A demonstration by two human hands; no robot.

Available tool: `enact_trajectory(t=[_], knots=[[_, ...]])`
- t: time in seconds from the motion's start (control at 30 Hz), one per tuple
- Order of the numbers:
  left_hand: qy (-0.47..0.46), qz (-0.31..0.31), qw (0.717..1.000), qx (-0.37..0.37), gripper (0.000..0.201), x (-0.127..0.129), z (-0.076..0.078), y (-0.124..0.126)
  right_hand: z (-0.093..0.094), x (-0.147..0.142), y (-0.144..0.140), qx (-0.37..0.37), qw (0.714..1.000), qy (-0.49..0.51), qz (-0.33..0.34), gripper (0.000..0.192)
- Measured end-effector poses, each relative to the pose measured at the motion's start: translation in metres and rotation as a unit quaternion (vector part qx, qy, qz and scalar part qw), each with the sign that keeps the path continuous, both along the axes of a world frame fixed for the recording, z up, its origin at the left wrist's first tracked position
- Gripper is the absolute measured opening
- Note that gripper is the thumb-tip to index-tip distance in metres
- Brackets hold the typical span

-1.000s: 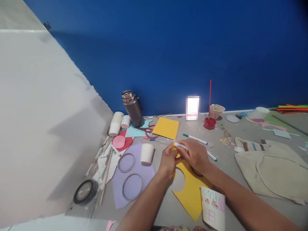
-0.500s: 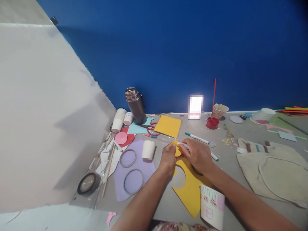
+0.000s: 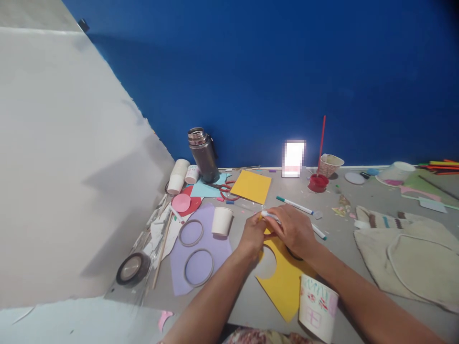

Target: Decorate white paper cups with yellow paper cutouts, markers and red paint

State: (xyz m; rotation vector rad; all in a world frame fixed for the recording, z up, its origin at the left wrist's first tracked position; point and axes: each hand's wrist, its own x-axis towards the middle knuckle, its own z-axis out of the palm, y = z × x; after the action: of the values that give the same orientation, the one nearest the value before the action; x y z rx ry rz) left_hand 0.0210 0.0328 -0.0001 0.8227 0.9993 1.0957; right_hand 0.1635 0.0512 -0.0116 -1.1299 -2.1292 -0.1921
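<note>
A grey table runs along a blue wall, with a big white sheet slanting up on the left and a beige cloth bag lying flat on the right. Near the middle lies a sheet of yellow paper with a round hole cut in it, a decorated paper cup standing at its near edge and a lilac sheet bearing two rings just to its left. Both hands meet over the far end of the yellow paper — the right hand is closed around a white marker, and the left hand pinches a small yellow piece touching the marker's end.
</note>
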Motion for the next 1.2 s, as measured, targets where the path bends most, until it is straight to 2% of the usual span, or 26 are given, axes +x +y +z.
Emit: enact_trajectory(t=[0.17, 0.3, 0.5, 0.63, 0.73, 0.87, 0.97, 1.07, 1.2], knots=[[0.032, 0.016, 0.999, 0.0, 0.021, -0.001, 0.0, 0.0, 0.008, -0.003, -0.005, 0.041, 0.998, -0.04, -0.002, 0.028], [0.005, 0.022, 1.0, -0.021, 0.021, -0.003, -0.002, 0.002, 0.011, -0.003, -0.006, 0.058, 0.997, -0.052, -0.004, 0.026], [-0.085, 0.023, 0.994, -0.057, 0.028, -0.007, -0.002, 0.004, 0.008, 0.005, 0.001, 0.058, 0.996, 0.05, -0.05, 0.017], [-0.115, 0.038, 0.99, -0.068, 0.038, -0.008, -0.004, 0.007, 0.004, 0.004, 0.002, 0.059, 0.996, 0.063, -0.027, 0.018], [-0.102, 0.05, 0.992, -0.056, 0.035, -0.007, -0.005, 0.007, 0.003, 0.002, 0.001, 0.075, 0.996, 0.041, -0.014, 0.018], [-0.058, 0.043, 0.997, -0.011, 0.018, -0.004, -0.004, 0.004, 0.004, 0.001, 0.0, 0.069, 0.998, -0.014, 0.006, 0.019], [-0.029, 0.036, 0.999, 0.017, 0.023, -0.003, -0.006, 0.003, 0.005, 0.0, -0.002, 0.075, 0.996, -0.049, 0.003, 0.022], [-0.026, 0.056, 0.998, 0.024, 0.028, -0.002, -0.009, 0.004, 0.006, 0.0, -0.003, 0.083, 0.994, -0.066, -0.015, 0.023], [-0.012, 0.084, 0.996, 0.005, 0.028, -0.005, -0.011, 0.006, 0.003, 0.005, 0.003, 0.086, 0.994, -0.019, -0.057, 0.022]])
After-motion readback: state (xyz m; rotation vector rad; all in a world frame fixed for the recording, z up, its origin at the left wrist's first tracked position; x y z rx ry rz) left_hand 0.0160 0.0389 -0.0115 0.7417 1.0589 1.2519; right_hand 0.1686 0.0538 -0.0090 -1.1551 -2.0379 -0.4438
